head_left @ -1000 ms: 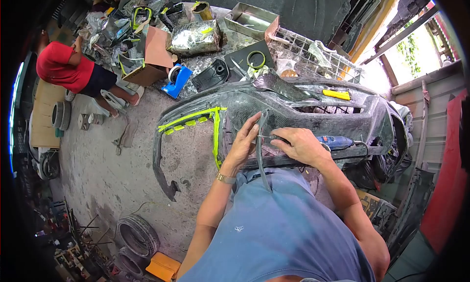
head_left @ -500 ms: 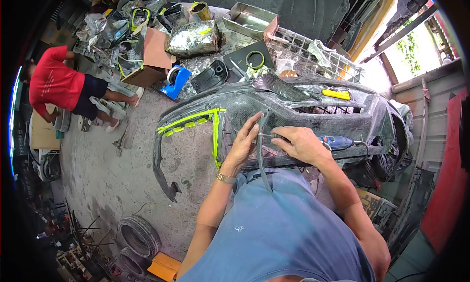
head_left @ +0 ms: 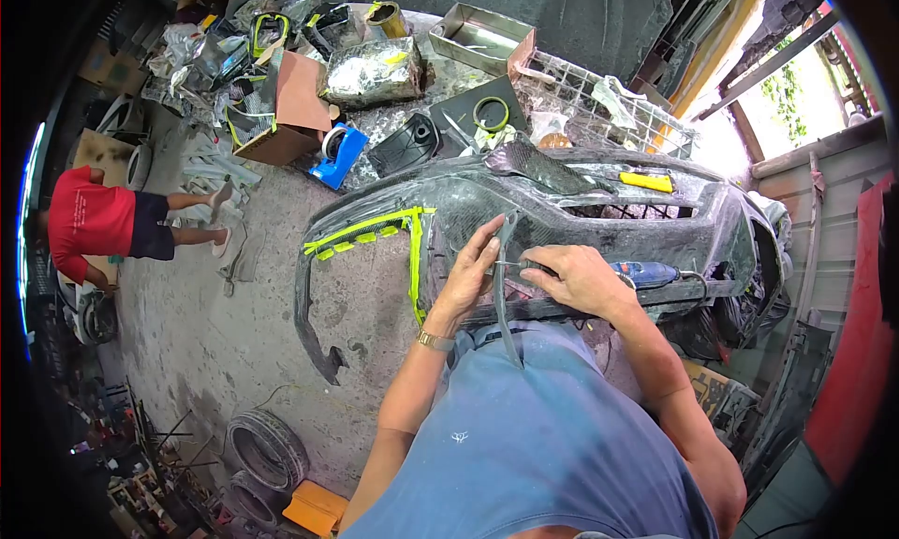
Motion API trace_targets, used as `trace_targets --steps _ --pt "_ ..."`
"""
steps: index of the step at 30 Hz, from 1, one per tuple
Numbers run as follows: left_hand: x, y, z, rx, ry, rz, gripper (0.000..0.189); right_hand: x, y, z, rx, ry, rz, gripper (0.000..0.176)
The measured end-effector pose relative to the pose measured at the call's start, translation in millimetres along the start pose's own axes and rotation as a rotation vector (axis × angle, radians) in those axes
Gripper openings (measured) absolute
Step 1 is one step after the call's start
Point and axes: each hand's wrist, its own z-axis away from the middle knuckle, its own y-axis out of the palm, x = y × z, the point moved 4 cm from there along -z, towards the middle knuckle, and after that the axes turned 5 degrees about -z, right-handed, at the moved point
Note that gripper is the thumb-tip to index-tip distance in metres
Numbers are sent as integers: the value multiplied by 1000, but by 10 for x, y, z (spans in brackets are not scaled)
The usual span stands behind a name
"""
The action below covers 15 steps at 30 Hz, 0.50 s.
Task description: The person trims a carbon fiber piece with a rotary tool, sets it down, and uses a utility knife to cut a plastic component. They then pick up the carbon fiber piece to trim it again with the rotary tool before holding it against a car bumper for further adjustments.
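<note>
My left hand [head_left: 470, 275] is closed around the upper part of a long, narrow, curved dark grey strip [head_left: 508, 319], whose lower end reaches down against my shirt. My right hand [head_left: 576, 277] pinches a small tool with a thin metal shaft [head_left: 507, 263], which meets the strip between my hands; its exact kind is hidden by my fingers. Just beyond lies a large dark car bumper [head_left: 552, 228] with bright yellow-green tape [head_left: 413, 258] along its left opening. A blue rotary tool [head_left: 646, 274] rests on the bumper to the right of my right hand. A yellow-handled cutter [head_left: 646, 181] lies on its top.
Behind the bumper are a blue tape dispenser [head_left: 341, 155], a green tape roll [head_left: 491, 115], a cardboard box [head_left: 290, 113], a metal tray [head_left: 482, 38] and a wire rack [head_left: 646, 118]. Tyres [head_left: 267, 450] lie lower left. A person in a red shirt [head_left: 92, 216] stands at far left.
The thin shaft has shifted slightly at the strip; both hands keep nearly the same place. The person in the red shirt has moved lower and further left.
</note>
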Motion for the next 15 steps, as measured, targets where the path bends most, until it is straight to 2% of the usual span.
trace_targets --steps 3,5,15 --pt "17 -15 1 -7 3 -2 43 -19 -12 -24 -1 25 8 29" --pt "54 -65 -10 23 -7 -8 47 -39 3 -37 -66 -37 -4 32" --pt "55 -52 -1 2 -8 -8 46 -31 29 -12 -25 -29 4 32"
